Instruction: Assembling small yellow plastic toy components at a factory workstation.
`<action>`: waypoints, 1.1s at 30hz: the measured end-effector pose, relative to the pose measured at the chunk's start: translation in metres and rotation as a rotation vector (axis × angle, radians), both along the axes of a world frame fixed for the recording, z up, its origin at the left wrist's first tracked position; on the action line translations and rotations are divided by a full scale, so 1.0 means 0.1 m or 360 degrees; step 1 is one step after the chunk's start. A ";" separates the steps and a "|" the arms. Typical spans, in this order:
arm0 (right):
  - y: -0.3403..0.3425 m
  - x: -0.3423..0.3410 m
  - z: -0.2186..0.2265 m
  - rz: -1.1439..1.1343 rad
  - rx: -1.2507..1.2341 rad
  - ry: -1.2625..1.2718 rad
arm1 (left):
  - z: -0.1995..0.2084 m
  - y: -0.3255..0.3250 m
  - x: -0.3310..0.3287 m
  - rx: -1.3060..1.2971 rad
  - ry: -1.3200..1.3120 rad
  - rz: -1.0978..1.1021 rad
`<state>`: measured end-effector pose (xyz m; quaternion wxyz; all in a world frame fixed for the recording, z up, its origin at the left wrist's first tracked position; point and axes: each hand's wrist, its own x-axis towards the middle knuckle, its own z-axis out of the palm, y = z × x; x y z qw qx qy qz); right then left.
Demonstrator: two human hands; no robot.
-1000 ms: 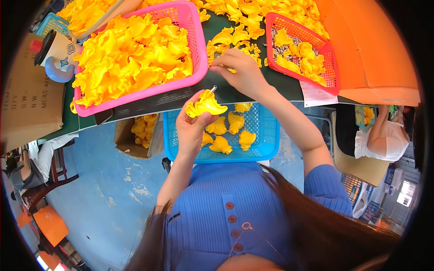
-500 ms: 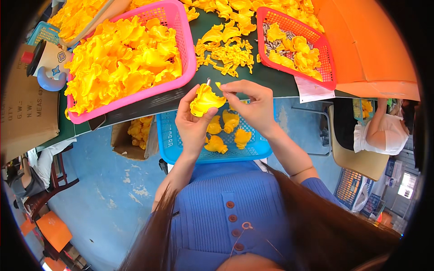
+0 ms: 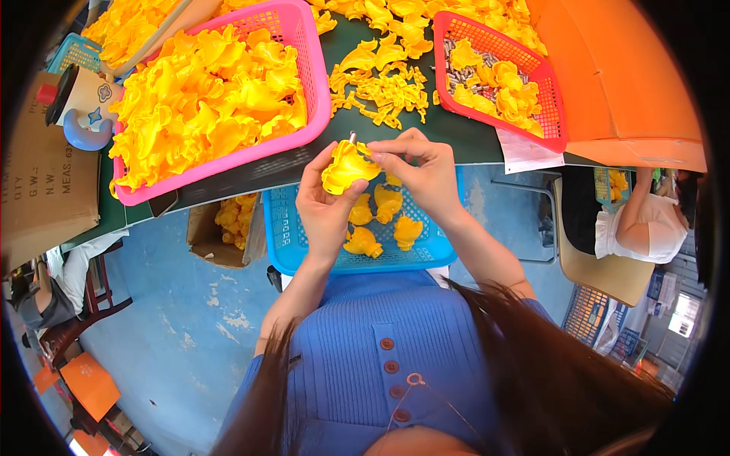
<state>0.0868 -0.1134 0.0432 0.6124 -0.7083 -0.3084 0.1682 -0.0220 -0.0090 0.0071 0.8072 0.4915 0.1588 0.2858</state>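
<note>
R hand (image 3: pixel 427 172) moved in to the shell (image 3: pixel 348 170), so work's at its edge. L hand (image 3: pixel 324 216) grips it; R fingers pinched, on what unclear.

Left hand (image 3: pixel 325 211): thumb and fingers gripping at the near edge of the table (image 3: pixel 456 144)
Right hand (image 3: pixel 426 178): thumb and forefinger pinched, beside the other
Forearms (image 3: pixel 487 254): bare, slanting inward

From the wearer's head, the wide fisheye looks steeply down, close above the blue ribbed-knit buttoned top (image 3: pixel 342 327), facing the dark-green flat tabletop (image 3: pixel 468 141).
</note>
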 end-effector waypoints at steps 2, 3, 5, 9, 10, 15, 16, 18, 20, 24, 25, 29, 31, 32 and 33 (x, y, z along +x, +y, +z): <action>0.00 0.00 0.03 -0.0040 -0.0087 0.0069 | 0.00 0.00 0.00 0.0003 0.0003 0.0006; 0.00 0.00 0.02 -0.0040 -0.0087 0.0069 | 0.00 0.00 0.01 -0.0001 -0.0003 0.0007; 0.01 0.02 -0.02 0.0030 0.0004 -0.0029 | 0.00 0.00 0.01 -0.0005 -0.0008 0.0007; 0.02 0.02 -0.06 0.0037 0.0060 -0.0038 | 0.00 0.01 0.01 0.0024 -0.0013 0.0027; 0.02 0.02 -0.06 0.0041 0.0012 0.0045 | 0.00 0.01 0.01 0.0036 -0.0010 0.0037; 0.02 0.00 -0.07 0.0059 -0.0120 0.0079 | -0.02 0.02 0.01 0.0052 0.0010 0.0043; 0.03 0.02 -0.11 0.0067 -0.0074 -0.0156 | -0.02 0.02 0.01 0.0039 0.0016 0.0044; 0.03 0.02 -0.12 0.0076 -0.0025 -0.0391 | -0.01 0.03 0.01 0.0045 0.0024 0.0049; 0.03 -0.01 -0.08 0.0106 -0.0055 -0.0682 | -0.01 0.03 0.01 0.0054 0.0032 0.0058; 0.01 -0.04 -0.16 0.0095 0.0018 -0.0708 | 0.02 -0.01 0.03 -0.0049 0.0051 0.0048; 0.00 -0.06 -0.17 0.0087 0.0037 -0.0732 | 0.03 -0.02 0.03 -0.0047 0.0051 0.0050; -0.03 -0.10 -0.14 0.0052 0.0029 -0.0893 | 0.03 -0.04 0.04 -0.0045 0.0031 0.0003; -0.06 -0.05 -0.13 0.0076 0.0046 -0.0896 | -0.02 -0.03 0.04 0.0004 0.0061 0.0003; -0.08 -0.02 -0.13 0.0126 0.0074 -0.0884 | -0.02 -0.03 0.06 0.0002 0.0045 -0.0029; -0.11 0.05 -0.12 0.0245 0.0051 -0.0755 | -0.01 -0.02 0.06 -0.0093 0.0039 -0.0064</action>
